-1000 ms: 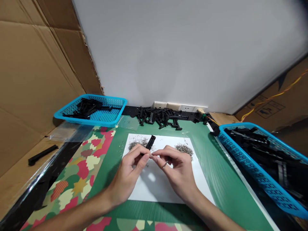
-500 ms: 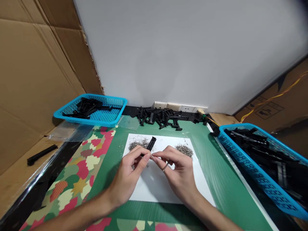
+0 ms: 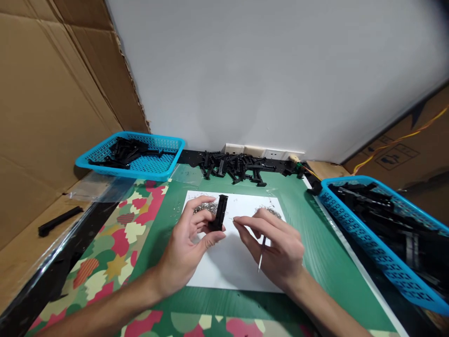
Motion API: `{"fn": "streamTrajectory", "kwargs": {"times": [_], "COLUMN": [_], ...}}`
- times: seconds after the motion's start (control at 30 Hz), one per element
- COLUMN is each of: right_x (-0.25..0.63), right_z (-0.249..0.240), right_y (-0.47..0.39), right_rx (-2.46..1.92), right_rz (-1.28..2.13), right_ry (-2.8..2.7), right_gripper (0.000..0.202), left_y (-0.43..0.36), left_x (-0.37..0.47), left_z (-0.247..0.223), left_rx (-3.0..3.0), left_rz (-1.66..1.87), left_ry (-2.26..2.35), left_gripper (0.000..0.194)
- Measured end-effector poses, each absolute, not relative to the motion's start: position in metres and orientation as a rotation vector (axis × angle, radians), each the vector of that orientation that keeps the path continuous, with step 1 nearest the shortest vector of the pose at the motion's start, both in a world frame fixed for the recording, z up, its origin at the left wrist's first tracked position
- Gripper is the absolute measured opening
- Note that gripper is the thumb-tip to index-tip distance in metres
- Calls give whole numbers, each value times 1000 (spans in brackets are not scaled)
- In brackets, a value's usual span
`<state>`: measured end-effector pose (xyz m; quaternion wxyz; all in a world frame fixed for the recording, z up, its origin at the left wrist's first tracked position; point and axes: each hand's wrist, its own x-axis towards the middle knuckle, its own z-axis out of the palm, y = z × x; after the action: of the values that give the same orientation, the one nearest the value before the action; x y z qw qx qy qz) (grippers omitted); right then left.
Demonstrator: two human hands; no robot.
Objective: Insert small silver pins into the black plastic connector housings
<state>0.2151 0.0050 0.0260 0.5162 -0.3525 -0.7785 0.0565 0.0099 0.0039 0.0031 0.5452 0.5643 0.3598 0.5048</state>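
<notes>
My left hand (image 3: pixel 191 241) grips a long, narrow black plastic part (image 3: pixel 220 213) between thumb and fingers, tilted up above the white paper (image 3: pixel 224 271). To its right, my right hand (image 3: pixel 275 243) is closed, with thumb and index fingertip pinched together; any tiny piece between them is too small to make out. A slim metal rod-like tool (image 3: pixel 260 260) is tucked in the same hand, its tip pointing down toward me. Behind the hands lie a left pile of small metal springs or wire pieces (image 3: pixel 205 206) and a similar right pile (image 3: pixel 269 211), both partly hidden.
Many black plastic parts (image 3: pixel 238 166) are heaped near the wall by a socket strip (image 3: pixel 273 153). One blue basket (image 3: pixel 154 171) at left and another blue basket (image 3: pixel 372 248) at right hold black parts. A lone black part (image 3: pixel 60 221) lies on cardboard at left.
My hands have moved apart, the right one shifting right and away from the black part. The part now stands more upright in my left hand, and the metal tool shows more fully.
</notes>
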Motion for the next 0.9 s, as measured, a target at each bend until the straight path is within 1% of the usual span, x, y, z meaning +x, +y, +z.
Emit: {"fn": "streamTrajectory", "kwargs": {"times": [0.07,0.2,0.37,0.63,0.83,0.9], "right_x": [217,219,220,221,220,219], "right_z": [28,27,21,22,23,24], "right_y": [5,4,4,6,5,4], "right_rx": [-786,-718,-667,-701,-664,-666], "right_rz": [87,115,114,242,93,89], "right_ry": [-1940,-2042,-2120,-2123,-2155,-2156], "right_gripper": [20,17,12,13,16,16], "left_y": [4,5,8,6,6,6], "left_x": [9,4,4,4,5,5], "left_z": [5,6,5,5,5,5], "left_rx": [1359,1401,1439,1458,1450,1459], "left_rz": [1207,1230,1233,1232,1223,1216], "left_ry": [843,863,894,911,930,934], "left_gripper": [66,71,70,74,73,73]}}
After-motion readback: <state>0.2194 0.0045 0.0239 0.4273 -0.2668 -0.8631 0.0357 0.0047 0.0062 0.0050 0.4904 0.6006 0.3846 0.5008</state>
